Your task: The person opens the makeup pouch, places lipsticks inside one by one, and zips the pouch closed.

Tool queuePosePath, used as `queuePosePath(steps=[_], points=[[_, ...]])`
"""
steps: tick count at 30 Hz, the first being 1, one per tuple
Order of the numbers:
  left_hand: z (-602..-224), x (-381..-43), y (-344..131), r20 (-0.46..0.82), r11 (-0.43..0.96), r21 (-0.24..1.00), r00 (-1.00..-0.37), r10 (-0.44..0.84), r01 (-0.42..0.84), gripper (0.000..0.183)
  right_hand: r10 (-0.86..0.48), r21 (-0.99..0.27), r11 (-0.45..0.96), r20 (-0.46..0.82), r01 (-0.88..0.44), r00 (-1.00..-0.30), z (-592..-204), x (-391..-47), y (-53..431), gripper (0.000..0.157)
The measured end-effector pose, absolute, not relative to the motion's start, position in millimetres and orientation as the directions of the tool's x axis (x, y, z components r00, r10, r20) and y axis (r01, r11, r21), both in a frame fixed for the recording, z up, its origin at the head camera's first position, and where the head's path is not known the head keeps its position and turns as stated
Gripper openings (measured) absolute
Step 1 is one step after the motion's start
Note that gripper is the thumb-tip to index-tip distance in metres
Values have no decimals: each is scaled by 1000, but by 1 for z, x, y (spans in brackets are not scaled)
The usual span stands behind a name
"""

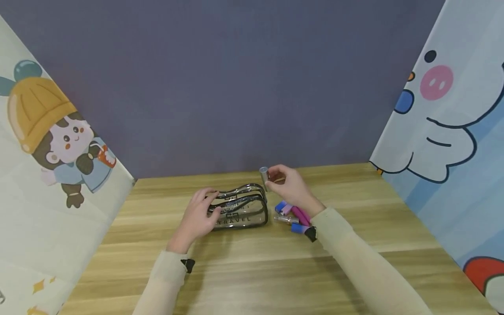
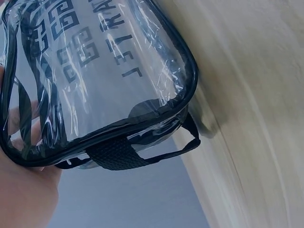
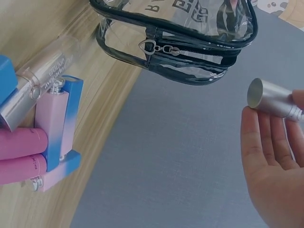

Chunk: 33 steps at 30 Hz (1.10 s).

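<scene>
A see-through travel pouch (image 1: 240, 215) with black trim and printed lettering stands on the table, its two top rims apart. My left hand (image 1: 197, 214) grips its left end, thumb at the front; some fingers show through the clear plastic (image 2: 104, 99) in the left wrist view. Beyond the pouch's right end, my right hand (image 1: 291, 186) holds up a small silver cylinder (image 1: 264, 177), pinched between thumb and fingers. The right wrist view shows the cylinder's round end (image 3: 255, 93) and the pouch's zipper with a heart-shaped pull (image 3: 148, 46).
Under my right forearm lie magenta tubes (image 3: 21, 142), blue-and-pink boxes or bottles (image 3: 52, 111) and a clear-topped silver bottle (image 3: 40, 80), bunched together right of the pouch. A grey wall (image 1: 252, 87) rises behind the wooden table (image 1: 244, 280); cartoon-printed sheets (image 1: 464, 144) hang on both sides.
</scene>
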<state>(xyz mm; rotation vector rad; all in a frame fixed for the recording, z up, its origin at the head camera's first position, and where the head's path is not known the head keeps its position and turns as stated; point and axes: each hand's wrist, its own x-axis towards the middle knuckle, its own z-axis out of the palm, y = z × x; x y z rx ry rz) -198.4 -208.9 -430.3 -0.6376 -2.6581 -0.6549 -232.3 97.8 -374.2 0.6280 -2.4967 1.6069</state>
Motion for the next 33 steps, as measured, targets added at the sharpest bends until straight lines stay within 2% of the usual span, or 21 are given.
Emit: queuePosePath(steps=[33], points=[[-431,-200,-208,412,800,356,-849,330,483,53,-379,-855,303,298,-421,-876,-381,-250,71,33]])
